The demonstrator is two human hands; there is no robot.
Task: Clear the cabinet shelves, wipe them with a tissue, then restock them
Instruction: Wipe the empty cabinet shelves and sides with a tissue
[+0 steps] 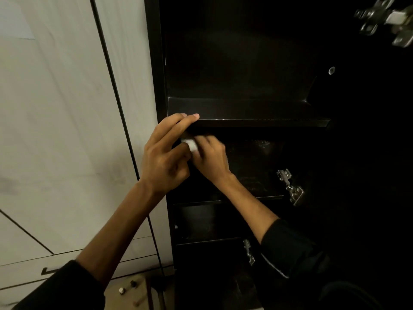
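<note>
A dark open cabinet fills the right side. Its upper shelf [245, 109] is bare and shows a pale front edge. Just below that shelf's left end, my left hand [165, 155] and my right hand [211, 158] meet. A small crumpled white tissue [191, 144] sits between them, pinched by fingers of both hands. My left index finger stretches up to the shelf's front edge. The shelf below [257, 171] is very dark, with faint shapes on it that I cannot make out.
Metal hinges are on the cabinet's right side: one at the top right [388, 19], one at mid height [290, 186], one lower [249, 251]. A pale cupboard door [62, 130] stands to the left. Small objects lie on a tan surface [127, 289] at the bottom.
</note>
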